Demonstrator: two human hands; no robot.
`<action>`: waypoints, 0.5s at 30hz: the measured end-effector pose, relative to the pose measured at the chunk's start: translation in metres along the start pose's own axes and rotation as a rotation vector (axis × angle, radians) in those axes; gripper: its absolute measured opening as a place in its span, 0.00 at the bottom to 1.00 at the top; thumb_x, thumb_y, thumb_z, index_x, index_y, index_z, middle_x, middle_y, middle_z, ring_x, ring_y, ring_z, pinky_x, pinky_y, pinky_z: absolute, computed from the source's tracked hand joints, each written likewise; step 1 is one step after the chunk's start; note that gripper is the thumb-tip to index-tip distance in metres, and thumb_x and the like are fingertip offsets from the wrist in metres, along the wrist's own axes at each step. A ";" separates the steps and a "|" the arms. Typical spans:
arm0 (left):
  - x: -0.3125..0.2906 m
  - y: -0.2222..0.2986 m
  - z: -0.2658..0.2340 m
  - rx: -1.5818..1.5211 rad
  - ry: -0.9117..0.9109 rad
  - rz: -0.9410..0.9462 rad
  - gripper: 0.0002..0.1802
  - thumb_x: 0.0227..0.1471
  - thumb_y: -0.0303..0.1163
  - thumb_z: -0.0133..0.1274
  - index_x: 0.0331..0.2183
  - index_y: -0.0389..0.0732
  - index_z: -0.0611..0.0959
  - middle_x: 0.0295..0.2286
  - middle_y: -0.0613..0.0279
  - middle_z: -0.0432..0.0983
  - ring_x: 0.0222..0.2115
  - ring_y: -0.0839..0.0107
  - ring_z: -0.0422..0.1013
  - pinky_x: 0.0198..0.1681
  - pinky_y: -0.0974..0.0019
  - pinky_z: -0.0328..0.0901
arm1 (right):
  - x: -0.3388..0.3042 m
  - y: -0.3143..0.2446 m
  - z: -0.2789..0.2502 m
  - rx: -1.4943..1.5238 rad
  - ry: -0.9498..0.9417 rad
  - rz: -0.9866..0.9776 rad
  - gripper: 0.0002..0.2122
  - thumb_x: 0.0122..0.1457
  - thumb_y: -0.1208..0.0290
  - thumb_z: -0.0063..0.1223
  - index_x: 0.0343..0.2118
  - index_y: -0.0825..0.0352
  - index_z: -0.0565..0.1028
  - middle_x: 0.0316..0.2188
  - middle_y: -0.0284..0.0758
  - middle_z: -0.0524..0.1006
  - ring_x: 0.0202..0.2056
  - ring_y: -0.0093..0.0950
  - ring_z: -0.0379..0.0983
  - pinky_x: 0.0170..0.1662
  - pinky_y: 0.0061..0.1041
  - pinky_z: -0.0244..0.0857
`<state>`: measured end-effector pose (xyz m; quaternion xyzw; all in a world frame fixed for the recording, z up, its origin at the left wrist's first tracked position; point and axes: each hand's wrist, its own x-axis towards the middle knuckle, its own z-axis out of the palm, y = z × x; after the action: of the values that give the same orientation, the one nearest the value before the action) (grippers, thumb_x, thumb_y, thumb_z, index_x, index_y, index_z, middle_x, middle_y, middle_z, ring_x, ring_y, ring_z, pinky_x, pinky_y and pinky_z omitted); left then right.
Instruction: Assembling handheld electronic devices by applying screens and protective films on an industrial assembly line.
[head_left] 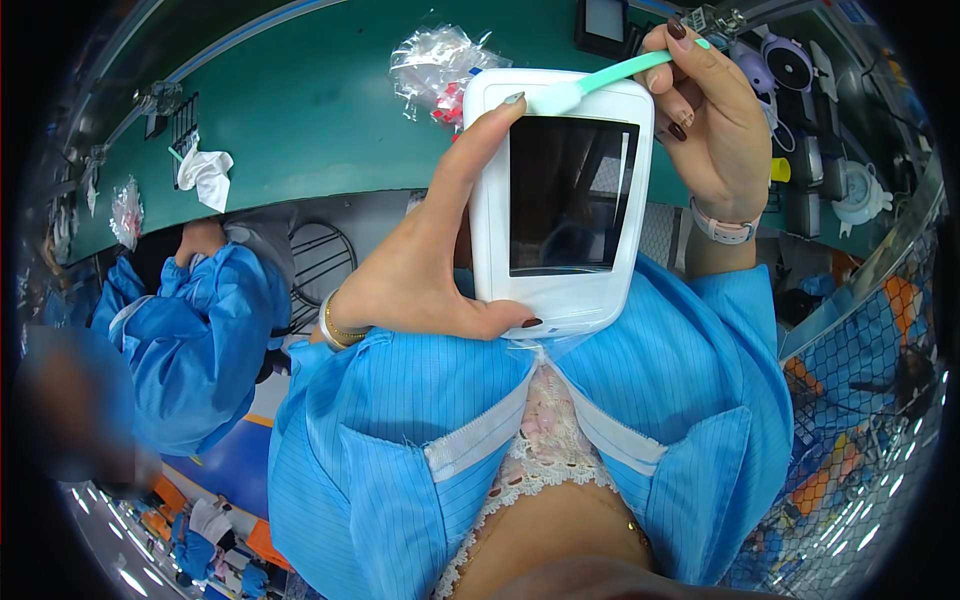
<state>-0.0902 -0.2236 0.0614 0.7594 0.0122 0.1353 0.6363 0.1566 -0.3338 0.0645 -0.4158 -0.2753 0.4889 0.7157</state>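
My left hand (432, 255) grips a white handheld device (575, 298) with rounded corners and a dark, glossy screen (570, 195). Its thumb lies on the lower front and a finger on the upper left edge; the rest is hidden behind. In front of my chest, the device faces up towards me. My right hand (725, 140) pinches the thin handle of a mint-green brush (625, 69) at the device's upper right. The brush's wide pale end rests on the white frame just above the screen, near my left fingertip. Clear film seems to show along the bottom edge.
A green workbench (320, 110) runs across the far side. Crumpled clear plastic bags (440, 65) lie behind the device, and a white cloth (207, 175) hangs further left. Purple-and-white devices (785, 65) stand at the right. A co-worker in blue (190, 340) sits at the left.
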 end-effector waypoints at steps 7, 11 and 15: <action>0.000 0.000 -0.003 -0.018 0.000 0.008 0.66 0.27 0.25 0.67 0.63 0.46 0.45 0.60 0.47 0.44 0.59 0.52 0.51 0.55 0.54 0.61 | 0.002 0.001 0.002 -0.068 -0.014 -0.039 0.13 0.64 0.65 0.42 0.40 0.71 0.72 0.23 0.29 0.74 0.19 0.12 0.57 0.24 0.11 0.51; -0.001 -0.001 -0.005 -0.007 0.001 0.025 0.65 0.27 0.25 0.66 0.63 0.47 0.45 0.60 0.47 0.43 0.59 0.51 0.51 0.55 0.53 0.61 | 0.005 0.001 0.003 -0.071 -0.047 -0.024 0.13 0.64 0.66 0.42 0.39 0.71 0.72 0.23 0.29 0.73 0.19 0.12 0.57 0.24 0.11 0.51; 0.000 -0.001 -0.005 -0.040 -0.003 0.004 0.65 0.28 0.24 0.66 0.63 0.47 0.44 0.60 0.48 0.43 0.59 0.52 0.52 0.55 0.54 0.61 | 0.006 0.000 0.001 -0.005 -0.032 -0.051 0.12 0.65 0.67 0.41 0.40 0.71 0.71 0.24 0.29 0.74 0.20 0.14 0.57 0.26 0.13 0.53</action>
<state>-0.0910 -0.2186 0.0613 0.7467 0.0070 0.1357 0.6511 0.1576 -0.3282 0.0651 -0.4026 -0.2987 0.4763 0.7224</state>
